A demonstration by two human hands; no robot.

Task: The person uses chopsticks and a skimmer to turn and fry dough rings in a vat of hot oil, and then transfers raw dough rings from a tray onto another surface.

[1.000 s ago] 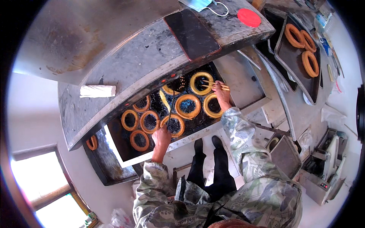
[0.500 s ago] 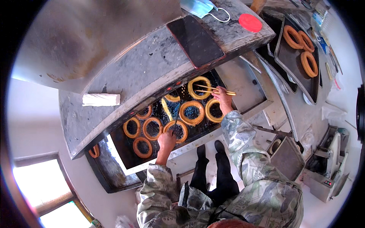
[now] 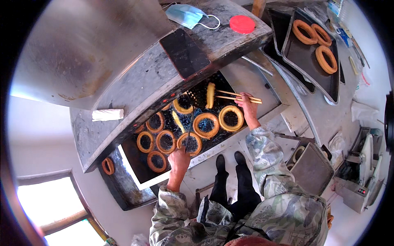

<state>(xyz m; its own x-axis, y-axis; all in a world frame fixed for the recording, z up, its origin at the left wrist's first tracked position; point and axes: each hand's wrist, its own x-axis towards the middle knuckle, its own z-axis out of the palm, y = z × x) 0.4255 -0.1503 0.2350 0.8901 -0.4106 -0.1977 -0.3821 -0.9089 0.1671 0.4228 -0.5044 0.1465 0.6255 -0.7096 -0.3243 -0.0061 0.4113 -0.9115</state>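
Tan chopsticks (image 3: 228,93) are gripped in your right hand (image 3: 247,107), their tips at a yellow dough ring (image 3: 210,96) seen edge-on in the fryer (image 3: 129,167), left of that hand; contact cannot be confirmed. Your left hand (image 3: 179,160) is closed round the dark handle of a skimmer (image 3: 190,126), which extends forward from it, over a browned ring (image 3: 198,144) just beside your fingers.

The curved panel (image 3: 102,45) is stained, satiny metal; the chopsticks (image 3: 230,93), smooth wood; the phone (image 3: 184,53), glossy; the sleeves (image 3: 269,160), matt cloth.
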